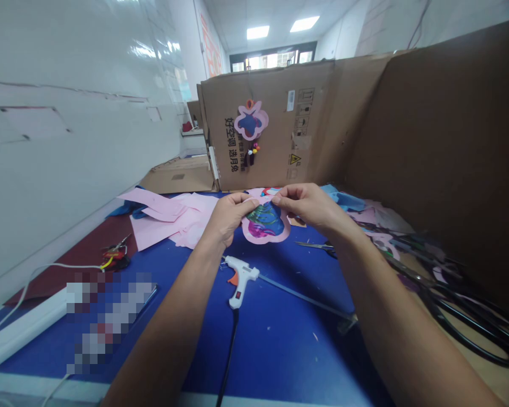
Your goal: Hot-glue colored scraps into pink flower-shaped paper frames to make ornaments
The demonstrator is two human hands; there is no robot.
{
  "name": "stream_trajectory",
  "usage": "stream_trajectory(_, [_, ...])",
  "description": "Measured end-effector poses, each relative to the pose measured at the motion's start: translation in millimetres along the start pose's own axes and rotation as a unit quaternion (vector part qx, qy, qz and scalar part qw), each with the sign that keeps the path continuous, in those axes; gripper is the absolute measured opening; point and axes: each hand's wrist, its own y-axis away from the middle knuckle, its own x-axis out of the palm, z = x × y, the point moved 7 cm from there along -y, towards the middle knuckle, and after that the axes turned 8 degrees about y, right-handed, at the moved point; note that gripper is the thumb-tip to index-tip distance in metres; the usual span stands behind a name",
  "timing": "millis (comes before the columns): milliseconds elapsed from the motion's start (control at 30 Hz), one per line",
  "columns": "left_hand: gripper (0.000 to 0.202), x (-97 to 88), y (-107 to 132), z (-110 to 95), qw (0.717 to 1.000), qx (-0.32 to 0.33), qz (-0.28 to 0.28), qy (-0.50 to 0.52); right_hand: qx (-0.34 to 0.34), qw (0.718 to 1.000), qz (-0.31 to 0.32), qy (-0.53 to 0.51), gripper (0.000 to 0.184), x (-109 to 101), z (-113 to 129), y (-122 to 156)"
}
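The left hand (231, 217) and right hand (307, 204) are close together, both pinching the top of a pink paper cutout (266, 236) (blue and magenta in its middle) above a blue mat (280, 345). Left to right lie pink paper scraps (165, 217), a white hot glue gun (241, 280) and small scissors (316, 245).

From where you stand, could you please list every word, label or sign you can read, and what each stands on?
"好空调 选月兔": printed on the cardboard box.
Smaller print beside it: too blurred.
White label: too small.
Yellow warning triangle: too small.
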Motion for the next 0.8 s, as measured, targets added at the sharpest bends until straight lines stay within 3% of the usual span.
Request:
stream_trajectory(267, [0.026, 7.2, -0.2, 4.2, 0.999, -0.016, 0.037, 0.036, 0.002, 1.0, 0.003, 0.006, 0.043, 2.4, -0.7, -0.2])
stream_trajectory(800, [0.03, 4.1, -3.4, 7.0, 0.999, -0.015, 0.017, 0.038, -0.015, 1.0, 0.009, 0.017, 0.046, 9.8, 3.1, -0.8])
